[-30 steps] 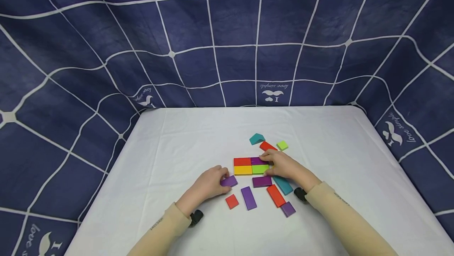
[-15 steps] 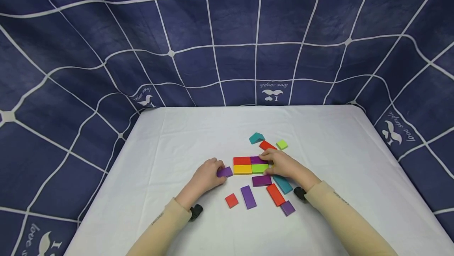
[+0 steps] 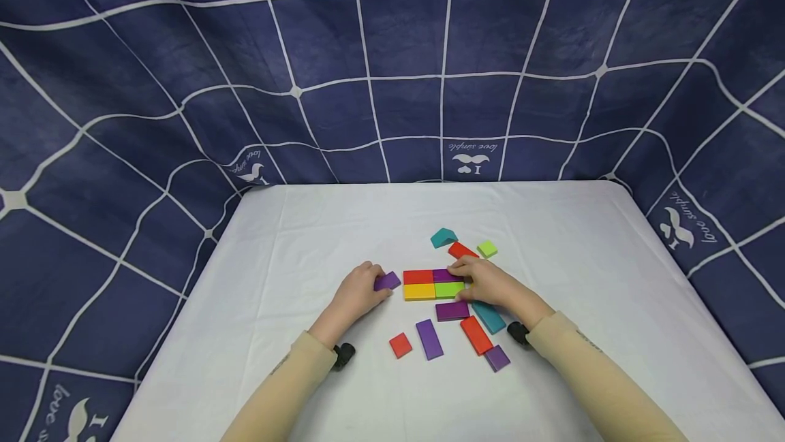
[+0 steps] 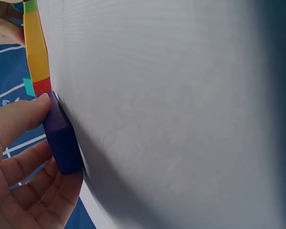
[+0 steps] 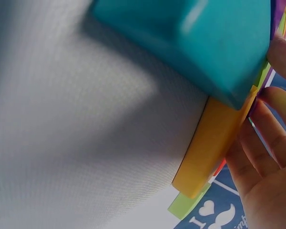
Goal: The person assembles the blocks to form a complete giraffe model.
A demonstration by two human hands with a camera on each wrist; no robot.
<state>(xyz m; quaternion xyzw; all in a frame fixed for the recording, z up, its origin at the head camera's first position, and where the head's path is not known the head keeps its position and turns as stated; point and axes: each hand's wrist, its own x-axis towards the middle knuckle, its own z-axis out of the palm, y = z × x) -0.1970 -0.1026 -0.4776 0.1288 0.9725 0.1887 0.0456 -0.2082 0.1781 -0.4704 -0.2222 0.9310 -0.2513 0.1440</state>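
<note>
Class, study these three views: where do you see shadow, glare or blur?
Left wrist: a soft shadow runs from the purple block across the white cloth, and the right edge goes dark and blurry; right wrist: a pale glare streak on the teal block; head: fairly even light.

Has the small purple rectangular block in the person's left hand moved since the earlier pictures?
Yes. Judged against the small red square block, the purple block in the left hand has moved forward and slightly left, widening their gap.
</note>
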